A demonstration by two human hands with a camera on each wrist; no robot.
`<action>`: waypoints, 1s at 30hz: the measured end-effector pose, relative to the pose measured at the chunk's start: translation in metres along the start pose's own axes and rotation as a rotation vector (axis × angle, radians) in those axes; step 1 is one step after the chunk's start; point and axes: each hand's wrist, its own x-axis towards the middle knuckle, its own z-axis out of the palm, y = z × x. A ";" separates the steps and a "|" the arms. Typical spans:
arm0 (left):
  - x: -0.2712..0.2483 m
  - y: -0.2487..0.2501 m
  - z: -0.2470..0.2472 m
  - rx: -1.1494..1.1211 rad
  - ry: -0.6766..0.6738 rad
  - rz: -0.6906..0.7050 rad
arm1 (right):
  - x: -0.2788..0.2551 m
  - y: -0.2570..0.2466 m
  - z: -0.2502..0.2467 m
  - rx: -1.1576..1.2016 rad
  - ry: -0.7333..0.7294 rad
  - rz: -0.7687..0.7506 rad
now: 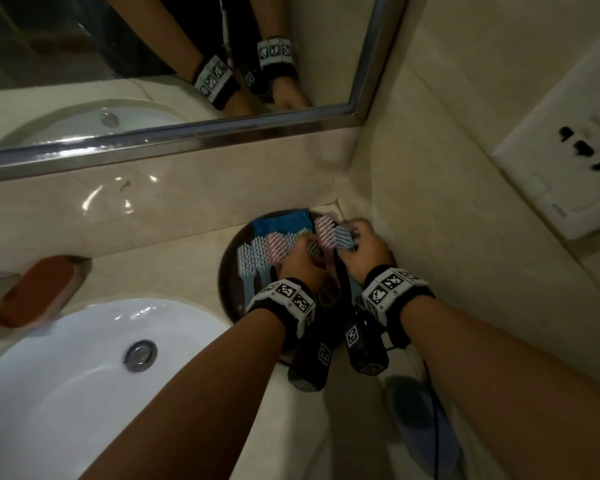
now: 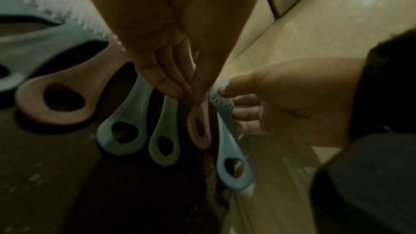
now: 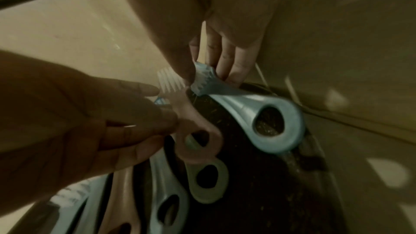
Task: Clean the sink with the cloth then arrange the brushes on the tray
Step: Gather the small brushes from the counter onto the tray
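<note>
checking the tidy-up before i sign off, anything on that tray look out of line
Mostly neat. The blue brush in the right hand lies at the tray's right edge, its handle loop past the rim. The pink brush in the left hand isn't settled.

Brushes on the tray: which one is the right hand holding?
The right hand pinches the blue brush at the row's far right, by the wall. The pink brush beside it is in the left hand.
</note>
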 end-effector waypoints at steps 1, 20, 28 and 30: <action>0.003 -0.002 0.001 0.019 -0.012 -0.001 | 0.004 0.002 0.001 -0.009 0.006 -0.012; 0.041 -0.008 -0.010 0.740 -0.006 0.224 | 0.020 0.019 0.018 -0.290 -0.089 -0.052; 0.038 -0.005 -0.009 0.831 0.012 0.262 | 0.028 0.021 0.029 -0.316 -0.030 -0.055; 0.036 -0.006 -0.008 0.837 -0.008 0.273 | 0.030 0.020 0.032 -0.297 0.004 -0.055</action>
